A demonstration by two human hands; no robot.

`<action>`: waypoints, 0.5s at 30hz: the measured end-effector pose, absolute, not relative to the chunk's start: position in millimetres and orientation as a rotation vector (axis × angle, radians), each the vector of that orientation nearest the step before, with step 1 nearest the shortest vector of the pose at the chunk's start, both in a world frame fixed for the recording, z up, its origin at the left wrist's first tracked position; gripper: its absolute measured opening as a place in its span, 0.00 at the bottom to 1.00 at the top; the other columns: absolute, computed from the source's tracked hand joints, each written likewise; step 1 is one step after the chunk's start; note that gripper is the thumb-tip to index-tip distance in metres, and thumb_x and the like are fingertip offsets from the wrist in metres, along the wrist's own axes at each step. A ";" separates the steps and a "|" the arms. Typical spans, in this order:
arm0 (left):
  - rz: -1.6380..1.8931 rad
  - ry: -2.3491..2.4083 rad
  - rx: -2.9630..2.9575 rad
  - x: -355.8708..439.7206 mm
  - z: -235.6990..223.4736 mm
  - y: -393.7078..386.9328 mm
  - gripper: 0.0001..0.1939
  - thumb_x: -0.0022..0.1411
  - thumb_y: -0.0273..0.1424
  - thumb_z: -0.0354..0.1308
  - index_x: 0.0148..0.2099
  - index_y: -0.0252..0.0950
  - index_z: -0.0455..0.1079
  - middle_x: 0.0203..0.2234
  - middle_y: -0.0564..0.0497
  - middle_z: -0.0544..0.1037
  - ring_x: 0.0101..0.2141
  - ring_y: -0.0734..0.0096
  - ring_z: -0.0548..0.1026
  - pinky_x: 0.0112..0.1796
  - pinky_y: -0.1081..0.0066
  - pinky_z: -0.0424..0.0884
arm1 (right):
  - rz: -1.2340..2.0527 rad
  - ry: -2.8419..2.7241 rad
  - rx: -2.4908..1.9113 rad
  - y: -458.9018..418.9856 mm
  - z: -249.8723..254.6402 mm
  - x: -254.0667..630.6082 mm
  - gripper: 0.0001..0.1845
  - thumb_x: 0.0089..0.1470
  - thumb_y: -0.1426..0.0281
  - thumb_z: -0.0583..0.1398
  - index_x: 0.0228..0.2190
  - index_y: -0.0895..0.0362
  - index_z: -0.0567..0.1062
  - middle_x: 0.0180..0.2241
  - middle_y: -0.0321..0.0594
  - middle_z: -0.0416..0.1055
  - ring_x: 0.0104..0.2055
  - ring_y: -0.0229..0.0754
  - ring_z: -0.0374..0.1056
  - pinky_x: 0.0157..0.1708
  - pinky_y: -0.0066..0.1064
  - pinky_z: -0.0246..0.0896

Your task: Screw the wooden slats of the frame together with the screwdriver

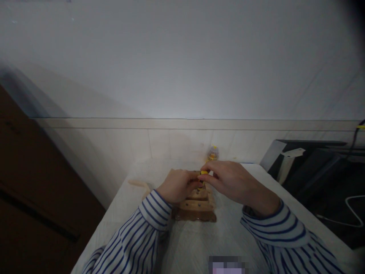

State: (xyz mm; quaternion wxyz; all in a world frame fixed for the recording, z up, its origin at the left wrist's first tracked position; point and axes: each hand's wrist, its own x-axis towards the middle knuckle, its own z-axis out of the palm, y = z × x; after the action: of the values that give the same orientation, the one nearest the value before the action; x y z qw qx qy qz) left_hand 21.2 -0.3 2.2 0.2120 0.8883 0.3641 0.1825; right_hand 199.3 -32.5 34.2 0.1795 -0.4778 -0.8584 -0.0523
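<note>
Head view showed a broad pale wall (182,68) at twelve o'clock, and below it the white-covered table (228,236) where the person worked. Dark brown wooden furniture (34,198) stood toward nine o'clock, with black, flat-sided objects (322,171) toward three.

Both hands met over the middle of the table, forearms in blue-and-white striped sleeves coming from seven and five o'clock. The right hand (235,180) had its thumb and forefinger pinched on a small yellow-topped piece (204,173), perhaps because something so slight left room for fingertips alone. The left hand (177,185) brought its fingertips against the piece's lower, darker side, seemingly to steady it; I could not tell whether they were clamped on it or merely touching.

Just beneath the hands lay a ridged tan-and-brown wooden object (196,206), its near edge toward six o'clock, likely kept close so both hands could work right above it. A pale, curved strip (138,183) lay off toward ten o'clock, out of the hands' way. Beyond them, near twelve o'clock by the wall, stood a small clear container with yellow contents (213,153), its details too blurred to read.
</note>
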 end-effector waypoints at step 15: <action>0.548 1.061 2.411 21.8 2.6 0.1 0.13 0.59 0.37 0.51 0.38 0.37 0.74 0.25 0.51 0.76 0.27 0.71 0.71 0.28 0.76 0.61 | -0.143 -2.386 -1.327 -30.1 30.2 198.1 0.15 0.56 0.61 0.53 0.39 0.57 0.71 0.30 0.39 0.72 0.29 0.39 0.67 0.28 0.30 0.57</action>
State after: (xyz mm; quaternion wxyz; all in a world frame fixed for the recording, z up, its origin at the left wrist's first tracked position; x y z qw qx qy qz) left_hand 21.8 0.1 2.6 0.2236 0.8735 0.3843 0.1984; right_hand 198.1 -30.1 30.2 0.2024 -0.4752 -0.8547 -0.0513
